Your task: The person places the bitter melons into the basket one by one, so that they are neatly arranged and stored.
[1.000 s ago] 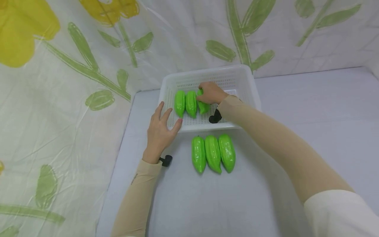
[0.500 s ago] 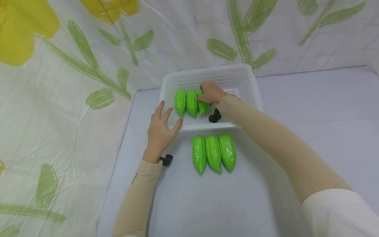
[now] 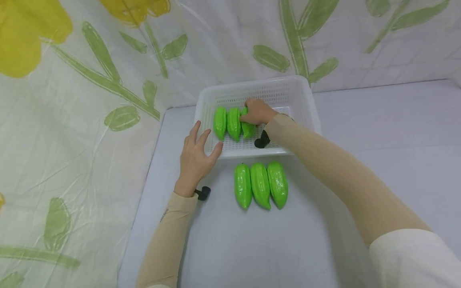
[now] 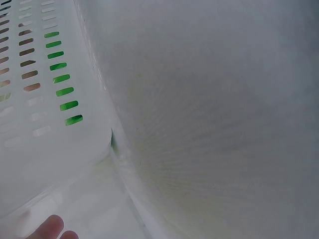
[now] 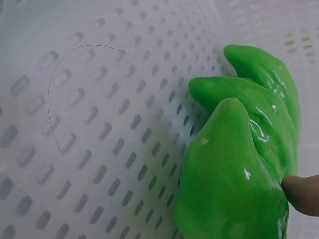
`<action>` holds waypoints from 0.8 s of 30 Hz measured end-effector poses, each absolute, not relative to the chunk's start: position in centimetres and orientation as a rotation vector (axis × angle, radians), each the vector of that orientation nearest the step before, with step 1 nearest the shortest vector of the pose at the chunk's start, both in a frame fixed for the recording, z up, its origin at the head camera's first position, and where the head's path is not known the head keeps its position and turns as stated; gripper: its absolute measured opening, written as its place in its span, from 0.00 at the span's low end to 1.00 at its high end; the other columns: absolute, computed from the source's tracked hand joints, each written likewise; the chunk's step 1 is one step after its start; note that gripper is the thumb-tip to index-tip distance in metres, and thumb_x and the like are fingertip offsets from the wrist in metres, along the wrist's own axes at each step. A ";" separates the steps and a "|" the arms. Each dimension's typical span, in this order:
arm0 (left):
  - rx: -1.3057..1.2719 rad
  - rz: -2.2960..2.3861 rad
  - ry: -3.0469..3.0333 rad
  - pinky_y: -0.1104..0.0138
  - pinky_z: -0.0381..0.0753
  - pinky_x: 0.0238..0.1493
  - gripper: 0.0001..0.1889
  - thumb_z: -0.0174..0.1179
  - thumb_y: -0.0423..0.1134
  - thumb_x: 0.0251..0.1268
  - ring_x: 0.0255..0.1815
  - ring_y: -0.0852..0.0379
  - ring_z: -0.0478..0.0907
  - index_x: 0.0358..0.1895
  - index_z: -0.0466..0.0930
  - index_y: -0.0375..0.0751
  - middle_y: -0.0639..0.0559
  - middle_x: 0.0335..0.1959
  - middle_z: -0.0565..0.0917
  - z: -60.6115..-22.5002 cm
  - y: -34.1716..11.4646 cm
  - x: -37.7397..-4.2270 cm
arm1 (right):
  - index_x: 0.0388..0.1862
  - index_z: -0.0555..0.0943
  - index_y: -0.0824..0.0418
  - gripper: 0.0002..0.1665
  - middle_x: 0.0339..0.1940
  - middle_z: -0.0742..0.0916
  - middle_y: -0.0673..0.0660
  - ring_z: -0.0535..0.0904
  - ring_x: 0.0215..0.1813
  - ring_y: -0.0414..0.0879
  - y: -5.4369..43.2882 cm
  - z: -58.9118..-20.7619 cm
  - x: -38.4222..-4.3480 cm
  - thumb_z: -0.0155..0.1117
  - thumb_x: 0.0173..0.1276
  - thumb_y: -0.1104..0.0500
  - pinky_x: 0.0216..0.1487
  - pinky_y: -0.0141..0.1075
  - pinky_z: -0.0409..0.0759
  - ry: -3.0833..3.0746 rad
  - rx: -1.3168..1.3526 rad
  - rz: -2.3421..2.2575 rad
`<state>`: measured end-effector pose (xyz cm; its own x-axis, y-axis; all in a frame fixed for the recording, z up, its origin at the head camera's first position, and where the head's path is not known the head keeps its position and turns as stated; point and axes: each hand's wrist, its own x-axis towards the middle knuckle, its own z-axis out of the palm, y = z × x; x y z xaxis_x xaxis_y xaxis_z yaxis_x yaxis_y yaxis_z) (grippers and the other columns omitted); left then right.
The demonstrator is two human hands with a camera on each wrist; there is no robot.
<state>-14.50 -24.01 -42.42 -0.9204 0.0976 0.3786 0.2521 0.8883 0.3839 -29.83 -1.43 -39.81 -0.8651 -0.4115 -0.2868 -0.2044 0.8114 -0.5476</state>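
Observation:
In the head view, my right hand (image 3: 258,112) reaches into a white plastic basket (image 3: 252,152) and grips a glossy green pepper (image 3: 248,130), its thumb on the pepper's left side. Part of that pepper is hidden under the hand. To its left, two more green peppers (image 3: 227,123) lie side by side on the basket floor. The right wrist view shows the tapered ends of all three, with a fingertip (image 5: 301,195) touching the nearest pepper (image 5: 227,174). My left hand (image 3: 194,162), fingers spread, is at the basket's front left corner and holds nothing.
Three green peppers (image 3: 261,185) lie in a row on the pale tabletop (image 3: 266,244), just in front of the basket. A flower-printed sheet (image 3: 223,40) hangs behind the basket and along the left side. One thin hair-like strand lies on the basket floor in the right wrist view.
Both hands stay where they were, the right still on the same pepper. Only the whole head view has shifted slightly, with the scene a little higher in it.

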 end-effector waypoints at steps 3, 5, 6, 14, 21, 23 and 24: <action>-0.261 -0.619 -2.699 0.41 0.83 0.51 0.36 0.56 0.61 0.71 0.69 0.33 0.73 0.68 0.79 0.35 0.40 0.82 0.63 -42.5 -24.1 -14.6 | 0.79 0.62 0.71 0.44 0.70 0.77 0.69 0.84 0.45 0.53 -1.3 -39.8 -29.9 0.61 0.75 0.47 0.48 0.41 0.85 2.595 -0.465 -0.741; -0.261 -0.626 -2.697 0.41 0.83 0.52 0.36 0.57 0.61 0.71 0.69 0.34 0.73 0.68 0.79 0.35 0.40 0.82 0.63 -42.6 -24.1 -14.6 | 0.80 0.61 0.71 0.45 0.71 0.77 0.69 0.83 0.47 0.54 -1.2 -39.9 -30.0 0.61 0.74 0.47 0.50 0.43 0.85 2.598 -0.460 -0.752; -0.261 -0.629 -2.697 0.41 0.83 0.52 0.36 0.57 0.61 0.71 0.69 0.34 0.73 0.68 0.79 0.35 0.40 0.82 0.63 -42.6 -24.2 -14.6 | 0.80 0.61 0.70 0.45 0.71 0.77 0.69 0.83 0.49 0.54 -1.2 -39.9 -30.1 0.61 0.74 0.47 0.52 0.44 0.85 2.603 -0.461 -0.754; -0.259 -0.629 -2.714 0.42 0.83 0.50 0.36 0.56 0.61 0.71 0.68 0.34 0.73 0.68 0.78 0.35 0.40 0.82 0.62 -42.5 -24.1 -14.6 | 0.79 0.62 0.71 0.44 0.76 0.74 0.71 0.74 0.73 0.63 -0.7 -39.4 -30.1 0.58 0.74 0.47 0.75 0.52 0.72 2.691 -0.491 -0.716; -0.253 -0.626 -2.723 0.42 0.83 0.51 0.37 0.55 0.62 0.71 0.68 0.33 0.72 0.69 0.78 0.35 0.40 0.82 0.62 -42.4 -24.1 -14.6 | 0.81 0.61 0.69 0.44 0.79 0.70 0.70 0.62 0.81 0.65 0.0 -37.6 -28.7 0.58 0.77 0.46 0.81 0.55 0.62 2.706 -0.501 -0.719; -0.254 -0.622 -2.719 0.42 0.83 0.50 0.36 0.55 0.62 0.71 0.68 0.33 0.73 0.69 0.78 0.35 0.40 0.82 0.62 -42.4 -24.1 -14.6 | 0.81 0.61 0.68 0.43 0.79 0.69 0.70 0.61 0.81 0.65 0.2 -37.2 -28.4 0.57 0.77 0.45 0.81 0.55 0.62 2.709 -0.499 -0.715; -0.252 -0.620 -2.718 0.41 0.83 0.51 0.36 0.55 0.62 0.70 0.68 0.33 0.73 0.69 0.78 0.35 0.40 0.82 0.62 -42.5 -24.1 -14.6 | 0.81 0.61 0.67 0.43 0.79 0.70 0.69 0.61 0.81 0.64 0.4 -36.9 -28.2 0.57 0.77 0.44 0.80 0.55 0.62 2.707 -0.498 -0.712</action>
